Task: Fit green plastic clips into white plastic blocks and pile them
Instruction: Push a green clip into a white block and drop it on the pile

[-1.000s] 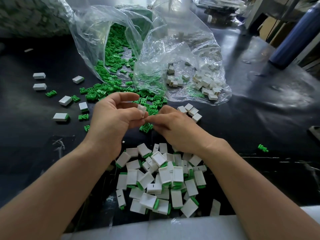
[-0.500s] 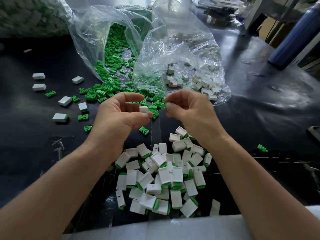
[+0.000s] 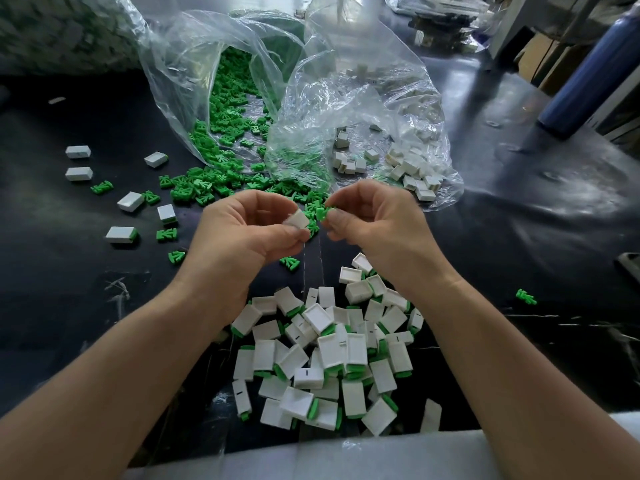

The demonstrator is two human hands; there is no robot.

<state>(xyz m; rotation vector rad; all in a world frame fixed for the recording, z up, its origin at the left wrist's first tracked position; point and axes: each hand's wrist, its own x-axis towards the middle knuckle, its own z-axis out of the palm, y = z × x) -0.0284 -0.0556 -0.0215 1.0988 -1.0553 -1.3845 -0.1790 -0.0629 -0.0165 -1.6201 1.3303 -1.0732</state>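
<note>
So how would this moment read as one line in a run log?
left hand: holds white block | right hand: pinches green clip | clip not yet fitted | finished pile: below hands

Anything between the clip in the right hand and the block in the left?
Nothing visible. The green clip, pinched by the right hand, sits just right of the white block held by the left hand, with only a narrow gap between. Whether the block's opening faces the clip can't be told.

head cam | one wide-angle view, worn at head height | faces forward and down onto black table (image 3: 502, 244) | close range, forearms (image 3: 114, 386) enter from lower corners
</note>
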